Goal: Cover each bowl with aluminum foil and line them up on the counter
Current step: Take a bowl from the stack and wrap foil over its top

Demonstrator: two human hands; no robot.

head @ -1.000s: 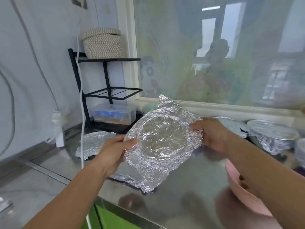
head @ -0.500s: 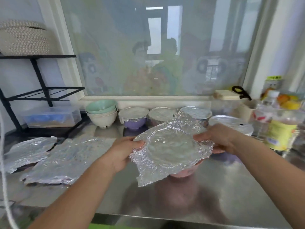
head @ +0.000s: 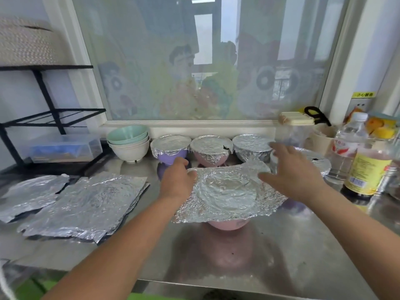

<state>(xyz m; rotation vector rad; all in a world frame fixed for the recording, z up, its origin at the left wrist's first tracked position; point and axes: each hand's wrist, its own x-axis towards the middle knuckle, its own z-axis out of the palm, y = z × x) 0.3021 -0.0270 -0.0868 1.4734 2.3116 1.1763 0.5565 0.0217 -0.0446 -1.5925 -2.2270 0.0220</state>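
Foil sheet (head: 227, 191) draped loose on pink bowl (head: 227, 225); left hand (head: 177, 180) fingers pinching its edge, right hand (head: 292, 176) fingers spread open above; crimp overhang down evenly below both.

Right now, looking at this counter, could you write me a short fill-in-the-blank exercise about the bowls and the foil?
1. The bowl under the loose foil sheet is ____ in colour.
2. The top bowl of the uncovered stack is ____.
3. The spare foil sheets lie to the ____ of that bowl.
4. The leftmost covered bowl in the back row is ____.
Missing words: pink; green; left; purple.
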